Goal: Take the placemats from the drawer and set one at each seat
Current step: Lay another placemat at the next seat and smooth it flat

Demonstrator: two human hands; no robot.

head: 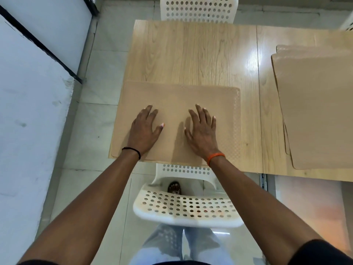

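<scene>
A tan placemat [172, 98] lies flat at the near edge of the light wood table [191, 54], in front of a white perforated chair [187, 209]. My left hand [146, 129] rests flat on the mat's left half with its fingers spread. My right hand [203, 131] rests flat on the mat's right half, fingers straight. A stack of several more tan placemats [317, 108] lies on the table at the right, partly cut off by the frame edge.
A second white perforated chair [198, 8] stands at the table's far side. Another white chair [348, 25] shows at the top right corner. A white wall with a black bar [44, 46] runs along the left. Pale floor tiles surround the table.
</scene>
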